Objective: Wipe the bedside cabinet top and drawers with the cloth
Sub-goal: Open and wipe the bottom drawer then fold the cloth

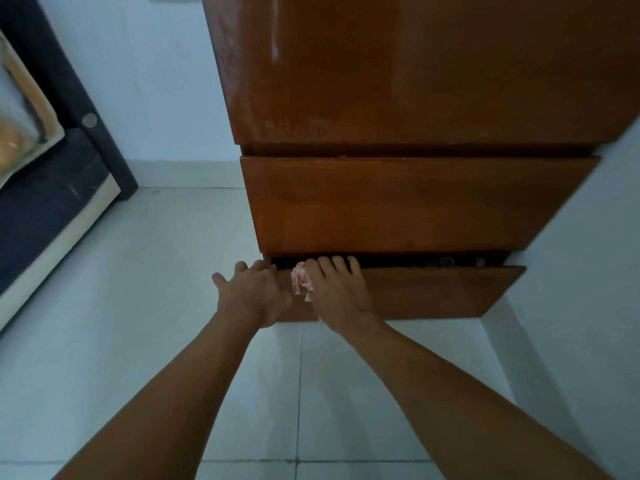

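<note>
The glossy brown wooden bedside cabinet (381, 109) stood on a pale tiled floor (166, 306) against a light wall, with a dark upholstered bed frame (52, 209) well apart at the left. Its flat top (450, 57) carried pale dusty streaks, which suggested that surface still needed attention. The closed upper drawer (415, 202) sat flush, while the lower drawer (443, 292) stood slightly pulled out, showing a dark gap above its front. The left hand (254, 294) held nothing: its fingers were extended to the drawer's left upper corner and its thumb was spread wide. The right hand (337, 292) pressed the crumpled white-and-red cloth (300, 278) against the drawer front. The step in hand appeared to be wiping the lower drawer's upper edge. To do it well, the left hand should steady the drawer while the right hand drew the cloth along the full edge with even pressure. The cloth lay bunched under the palm, showing on the thumb side, just beside the left hand; the right fingertips (325, 263) hooked over the edge above it.
</note>
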The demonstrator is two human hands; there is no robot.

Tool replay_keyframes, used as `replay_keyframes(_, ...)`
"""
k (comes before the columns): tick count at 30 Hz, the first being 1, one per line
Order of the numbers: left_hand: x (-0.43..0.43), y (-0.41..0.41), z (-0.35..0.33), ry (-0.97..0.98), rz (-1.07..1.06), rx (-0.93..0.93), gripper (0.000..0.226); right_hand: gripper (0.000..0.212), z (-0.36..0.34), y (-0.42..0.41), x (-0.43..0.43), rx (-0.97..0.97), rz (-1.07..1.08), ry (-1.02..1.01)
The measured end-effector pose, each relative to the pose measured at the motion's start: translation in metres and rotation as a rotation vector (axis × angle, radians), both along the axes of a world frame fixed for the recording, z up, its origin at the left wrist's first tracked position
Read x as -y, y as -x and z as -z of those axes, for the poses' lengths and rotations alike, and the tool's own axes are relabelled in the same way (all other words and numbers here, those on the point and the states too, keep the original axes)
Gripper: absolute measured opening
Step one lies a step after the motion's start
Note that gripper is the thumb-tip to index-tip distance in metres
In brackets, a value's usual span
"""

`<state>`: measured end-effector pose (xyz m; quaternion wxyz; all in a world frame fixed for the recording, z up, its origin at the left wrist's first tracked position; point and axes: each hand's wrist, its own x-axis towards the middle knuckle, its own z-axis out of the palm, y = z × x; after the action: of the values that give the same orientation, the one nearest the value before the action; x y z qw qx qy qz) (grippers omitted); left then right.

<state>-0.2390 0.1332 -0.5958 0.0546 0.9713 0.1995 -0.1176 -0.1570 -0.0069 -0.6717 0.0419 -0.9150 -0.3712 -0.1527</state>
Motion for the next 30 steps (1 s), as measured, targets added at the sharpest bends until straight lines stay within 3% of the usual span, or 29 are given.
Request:
replay_keyframes(7, 0.018, -0.003, 0.003, -0.099, -0.021, -0.066, 0.057, 0.047, -0.007, -0.036, 0.104, 0.033, 0.136, 0.067)
replay_keyframes(17, 0.02, 0.0, 0.013, -0.101, -0.066, -0.051, 0.067, 0.06, -0.006, -0.083, 0.255, 0.137, 0.448, 0.285)
replay_keyframes(20, 0.021, 0.0, 0.013, -0.09, -0.075, -0.041, 0.068, 0.049, -0.004, -0.089, 0.268, 0.201, 0.46, 0.327)
replay_keyframes(23, 0.019, 0.001, 0.011, -0.087, -0.067, -0.044, 0.067, 0.032, 0.0, -0.09, 0.267, 0.277, 0.464, 0.306)
replay_keyframes(27, 0.016, 0.004, 0.013, -0.094, -0.034, -0.028, 0.07, 0.026, 0.007, -0.088, 0.272, 0.348, 0.491, 0.242)
replay_keyframes(30, 0.016, 0.007, 0.013, -0.093, -0.032, -0.011, 0.071, 0.026, 0.003, -0.095, 0.271, 0.29, 0.517, 0.128)
